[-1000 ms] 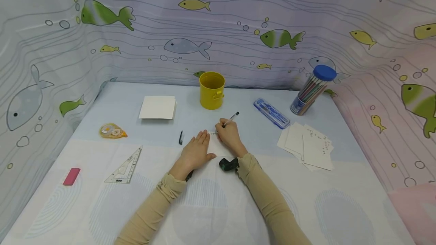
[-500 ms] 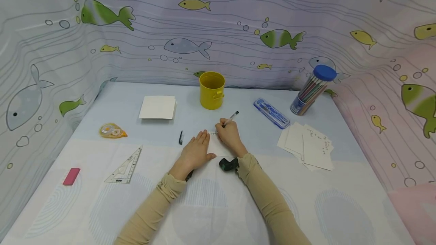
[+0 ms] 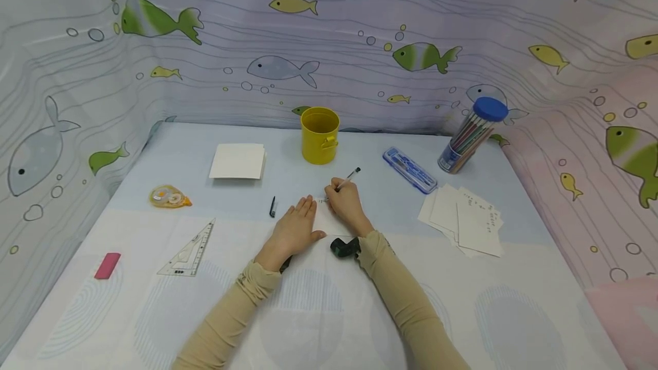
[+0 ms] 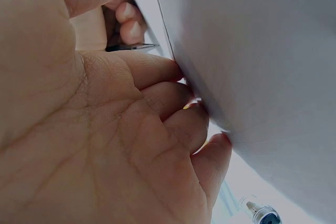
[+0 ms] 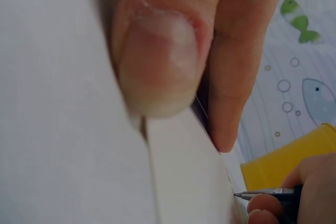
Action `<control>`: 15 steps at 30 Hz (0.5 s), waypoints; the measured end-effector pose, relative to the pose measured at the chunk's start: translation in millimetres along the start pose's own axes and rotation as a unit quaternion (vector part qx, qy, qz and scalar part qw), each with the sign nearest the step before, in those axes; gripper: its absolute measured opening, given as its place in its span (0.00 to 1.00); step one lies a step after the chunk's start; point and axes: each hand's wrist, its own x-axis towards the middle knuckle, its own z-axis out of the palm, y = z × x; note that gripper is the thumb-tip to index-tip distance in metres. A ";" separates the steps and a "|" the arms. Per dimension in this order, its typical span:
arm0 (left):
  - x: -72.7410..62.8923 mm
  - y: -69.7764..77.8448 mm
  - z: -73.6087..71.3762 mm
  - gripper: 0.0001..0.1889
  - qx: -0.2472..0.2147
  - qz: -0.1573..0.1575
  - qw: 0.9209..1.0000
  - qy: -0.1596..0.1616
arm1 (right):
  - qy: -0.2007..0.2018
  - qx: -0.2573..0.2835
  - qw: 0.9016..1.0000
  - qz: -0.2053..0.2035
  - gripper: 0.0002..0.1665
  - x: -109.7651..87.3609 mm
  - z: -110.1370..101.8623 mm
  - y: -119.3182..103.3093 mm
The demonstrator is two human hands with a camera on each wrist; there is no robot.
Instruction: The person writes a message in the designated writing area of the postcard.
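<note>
My right hand [image 3: 345,203] pinches a clear-barrelled pen [image 3: 354,173], its black end pointing up and away. In the right wrist view the pen tip [image 5: 239,195] stands at a short row of small handwriting on a white card [image 3: 331,224]. My left hand [image 3: 294,230] lies with straight fingers along the card's left side, thumb at the near edge. Its palm and fingertips [image 4: 218,142] on the surface show in the left wrist view, and its thumb [image 5: 160,66] fills the top of the right wrist view. A black pen cap [image 3: 273,207] lies left of this hand.
Behind the hands stand a yellow bucket [image 3: 320,136] and stacked blank cards [image 3: 237,161]. Rightward are a blue case [image 3: 409,170], a jar of pencils [image 3: 470,136] and written cards [image 3: 478,221]. Leftward lie correction tape [image 3: 169,196], a set square [image 3: 189,250] and a pink eraser [image 3: 107,266].
The handwriting on the card has grown slightly, and the pen has shifted only a little. My left hand stays in place on the card.
</note>
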 end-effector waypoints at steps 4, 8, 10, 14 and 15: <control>0.4 0.4 -1.2 0.42 -0.002 0.000 1.000 -0.001 | 0.005 0.009 1.000 0.005 0.21 0.7 0.0 -0.6; 0.2 -0.1 -1.1 0.42 -0.001 -0.002 1.000 -0.003 | 0.001 0.023 1.000 0.005 0.21 0.5 0.4 -0.1; -0.2 -0.5 -0.9 0.42 -0.001 -0.003 1.000 -0.003 | -0.004 0.023 1.000 0.002 0.21 0.1 0.5 0.2; -0.9 -0.9 -0.8 0.42 -0.001 0.000 1.000 -0.004 | -0.014 0.021 1.000 0.002 0.20 -0.7 -0.1 -0.3; -1.0 -0.9 -1.1 0.42 0.000 0.000 1.000 -0.004 | -0.016 0.022 1.000 0.004 0.20 -0.5 -0.1 -0.1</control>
